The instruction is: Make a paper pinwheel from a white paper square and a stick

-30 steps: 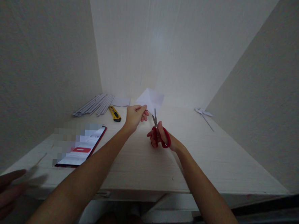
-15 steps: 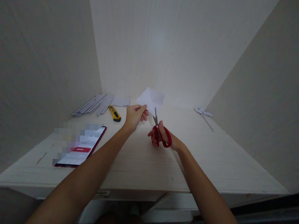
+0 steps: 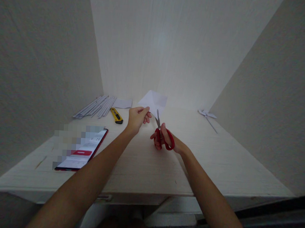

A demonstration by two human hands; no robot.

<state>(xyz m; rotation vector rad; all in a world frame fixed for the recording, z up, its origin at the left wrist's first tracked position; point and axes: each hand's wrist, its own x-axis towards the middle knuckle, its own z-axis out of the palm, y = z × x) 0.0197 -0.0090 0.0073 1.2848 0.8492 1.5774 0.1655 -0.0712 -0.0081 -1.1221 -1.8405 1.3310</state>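
My left hand pinches the lower corner of a folded white paper and holds it up above the white table. My right hand grips red-handled scissors, fingers through the loops. The metal blades point up and touch the paper's lower edge, just right of my left fingers.
A phone with a lit screen lies at the left front. A yellow utility knife, a bundle of rolled paper sticks and a small paper sheet lie at the back left. A folded paper piece with a stick lies at the back right. Walls close in on both sides.
Another person's blurred hand at the bottom left one second ago has left the view. My hands, the paper and the scissors have barely shifted.
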